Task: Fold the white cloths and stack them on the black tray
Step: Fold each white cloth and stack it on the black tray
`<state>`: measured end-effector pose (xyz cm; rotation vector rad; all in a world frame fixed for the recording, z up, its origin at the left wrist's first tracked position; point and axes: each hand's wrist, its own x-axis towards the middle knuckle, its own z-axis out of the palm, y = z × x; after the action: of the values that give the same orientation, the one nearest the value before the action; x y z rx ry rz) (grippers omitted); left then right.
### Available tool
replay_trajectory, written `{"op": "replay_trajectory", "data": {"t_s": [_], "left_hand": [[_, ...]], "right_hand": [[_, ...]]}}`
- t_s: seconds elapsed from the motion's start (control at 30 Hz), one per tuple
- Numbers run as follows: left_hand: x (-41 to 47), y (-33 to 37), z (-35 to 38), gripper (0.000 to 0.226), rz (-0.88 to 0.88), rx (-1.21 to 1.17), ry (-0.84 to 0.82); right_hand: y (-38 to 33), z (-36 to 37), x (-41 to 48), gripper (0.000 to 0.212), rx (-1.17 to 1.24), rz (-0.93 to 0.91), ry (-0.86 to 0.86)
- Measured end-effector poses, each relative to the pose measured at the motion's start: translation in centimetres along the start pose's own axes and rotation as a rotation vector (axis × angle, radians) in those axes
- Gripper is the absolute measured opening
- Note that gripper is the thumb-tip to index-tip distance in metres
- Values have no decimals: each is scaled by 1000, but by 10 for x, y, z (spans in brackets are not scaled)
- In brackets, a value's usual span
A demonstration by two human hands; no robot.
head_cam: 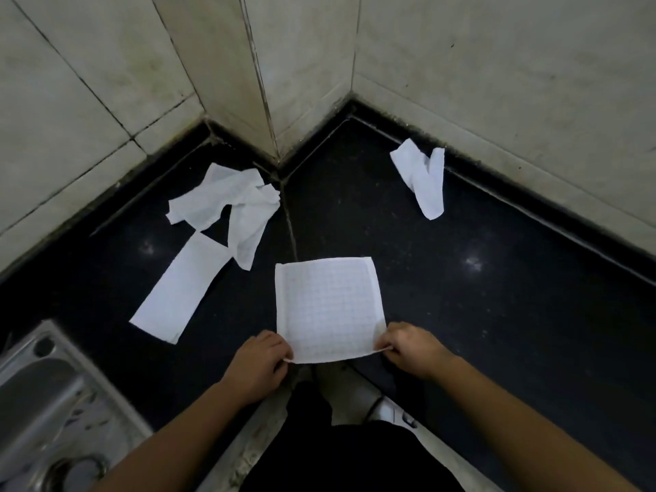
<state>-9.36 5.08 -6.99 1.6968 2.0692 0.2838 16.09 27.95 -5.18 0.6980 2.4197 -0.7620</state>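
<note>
A white cloth [328,307] with a faint grid pattern lies spread flat on the black counter [479,296], square in shape. My left hand [261,363] pinches its near left corner, and my right hand [413,348] pinches its near right corner. A long folded white strip [179,291] lies to the left. Behind it sits a crumpled white cloth [230,204]. Another crumpled white cloth [424,177] lies at the back right by the wall. No separate black tray is visible.
Pale tiled walls [301,65] meet at a protruding corner behind the counter. A steel sink [46,403] sits at the lower left. The counter's front edge runs just under my hands, with my dark clothing below.
</note>
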Motion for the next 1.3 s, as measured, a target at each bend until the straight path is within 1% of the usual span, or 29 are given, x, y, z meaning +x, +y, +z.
{"op": "replay_trajectory", "data": {"t_s": [0.07, 0.13, 0.17, 0.23, 0.33, 0.4, 0.47, 0.63, 0.73, 0.87, 0.97, 1.03, 1.07, 1.1, 1.13, 1.2, 1.23, 1.3], "left_hand": [[6, 2, -9, 9, -58, -78, -33], [14, 3, -18, 7, -186, -226, -39], [19, 2, -22, 7, -272, -330, -11], [32, -2, -29, 9, -446, -534, 75], [55, -6, -39, 13, -603, -703, 191], [71, -8, -44, 13, -663, -742, 255], [86, -12, -46, 16, -716, -765, 310], [118, -20, -47, 22, -849, -765, 365], [126, -24, -46, 23, -879, -742, 379], [131, -26, -41, 21, -882, -714, 387], [133, -25, -40, 19, -882, -648, 380], [134, -24, -39, 22, -853, -586, 377], [132, -23, -38, 25, -828, -549, 385], [129, -22, -36, 30, -784, -494, 400], [124, -22, -32, 33, -711, -405, 419], [113, -22, -24, 36, -486, -149, 441], [108, -24, -20, 38, -359, -23, 438], [104, -27, -15, 48, -151, 134, 353]], "right_hand": [[3, -6, 1, 28, 39, 17, -18], [6, -15, 3, 26, 158, 57, 7], [7, -21, 6, 23, 244, 86, 55], [8, -31, 14, 20, 438, 174, 212], [5, -49, 34, 17, 700, 283, 421], [2, -62, 48, 13, 780, 336, 505], [1, -71, 64, 10, 818, 369, 552], [3, -77, 97, 20, 832, 402, 566], [4, -78, 107, 20, 802, 407, 572], [9, -73, 115, 20, 775, 409, 571], [13, -70, 119, 20, 742, 414, 561], [14, -70, 121, 24, 695, 418, 537], [13, -69, 120, 29, 634, 412, 533], [11, -66, 117, 34, 513, 383, 564], [9, -61, 114, 37, 340, 316, 638], [4, -49, 107, 39, -15, 116, 777], [0, -43, 104, 42, -127, 33, 787], [-10, -33, 102, 52, -233, -42, 661]]}}
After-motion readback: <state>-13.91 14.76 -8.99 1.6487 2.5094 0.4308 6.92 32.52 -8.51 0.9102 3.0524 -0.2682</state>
